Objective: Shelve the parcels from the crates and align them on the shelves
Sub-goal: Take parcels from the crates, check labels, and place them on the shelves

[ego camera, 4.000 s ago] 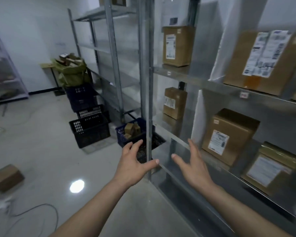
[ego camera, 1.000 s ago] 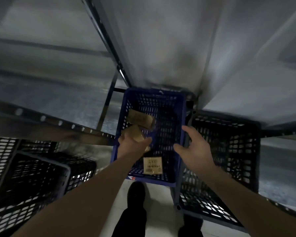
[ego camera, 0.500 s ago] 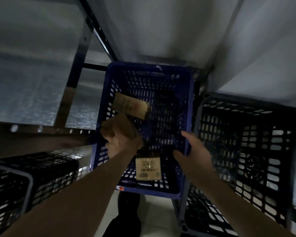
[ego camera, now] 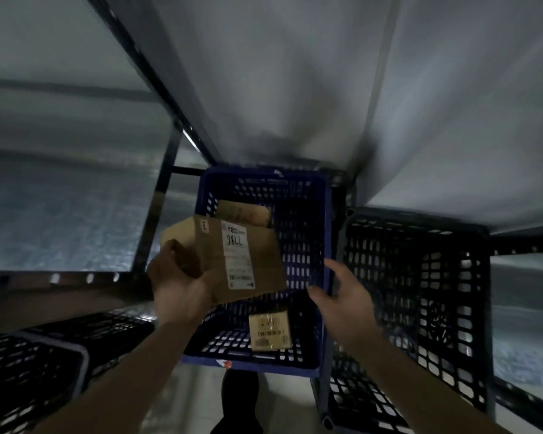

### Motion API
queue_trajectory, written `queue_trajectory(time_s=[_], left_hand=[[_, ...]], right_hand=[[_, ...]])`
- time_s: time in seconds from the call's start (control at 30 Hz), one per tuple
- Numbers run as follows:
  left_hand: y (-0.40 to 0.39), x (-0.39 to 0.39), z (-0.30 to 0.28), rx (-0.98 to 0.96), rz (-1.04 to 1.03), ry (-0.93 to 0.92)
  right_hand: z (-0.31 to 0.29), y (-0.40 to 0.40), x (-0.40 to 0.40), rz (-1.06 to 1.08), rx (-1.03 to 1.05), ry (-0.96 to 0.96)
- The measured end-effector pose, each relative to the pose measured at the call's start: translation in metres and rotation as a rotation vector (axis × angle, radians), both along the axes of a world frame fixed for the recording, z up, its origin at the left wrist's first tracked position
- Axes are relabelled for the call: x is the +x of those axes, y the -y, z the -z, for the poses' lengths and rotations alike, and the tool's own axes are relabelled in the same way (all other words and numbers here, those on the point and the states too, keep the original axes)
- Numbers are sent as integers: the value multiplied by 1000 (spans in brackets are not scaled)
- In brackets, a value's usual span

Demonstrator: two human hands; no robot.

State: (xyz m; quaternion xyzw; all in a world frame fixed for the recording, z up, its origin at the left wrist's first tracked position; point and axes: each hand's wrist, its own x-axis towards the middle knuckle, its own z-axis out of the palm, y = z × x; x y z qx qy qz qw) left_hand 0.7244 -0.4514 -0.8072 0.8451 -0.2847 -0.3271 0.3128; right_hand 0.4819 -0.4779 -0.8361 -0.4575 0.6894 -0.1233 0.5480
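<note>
Cardboard parcel (ego camera: pixel 232 261), white label up: held above the blue crate (ego camera: pixel 298 195) at its left wall, gripped by the left hand (ego camera: pixel 179 286), fingers wrapped round its left edge. Right hand (ego camera: pixel 342 296): open, empty, at the crate's right rim. Inside the crate: small taped parcel (ego camera: pixel 270 330) near front, another parcel (ego camera: pixel 245 211) at back. Black crate (ego camera: pixel 420 277) touching the crate's right; second black crate (ego camera: pixel 29 371) to its front-left; metal shelf (ego camera: pixel 60 214) left.

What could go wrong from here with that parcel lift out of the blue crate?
1. The left hand holds the labelled parcel alone, by one corner, tilted; it could slip back into the blue crate.
2. The right hand is open beside the crate's rim, not supporting the parcel.
3. The shelf edge sits close on the left; lifting could knock the parcel against it.
</note>
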Motion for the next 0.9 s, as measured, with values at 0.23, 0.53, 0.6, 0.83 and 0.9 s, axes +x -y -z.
queue_trajectory(time_s=[0.23, 0.53, 0.6, 0.83, 0.9], left_hand=[[8, -14, -27, -59, -32, -579], [34, -96, 67, 243, 159, -657], [33, -110, 89, 269, 190, -615], [29, -123, 105, 242, -122, -278], [26, -130, 94, 280, -200, -415]], right_hand=[[-30, 17, -21, 176, -53, 35], [18, 2, -108, 318, 90, -293], [34, -8, -119, 277, 152, -345], [57, -26, -128, 101, 217, -449], [52, -27, -120, 71, 225, -430]])
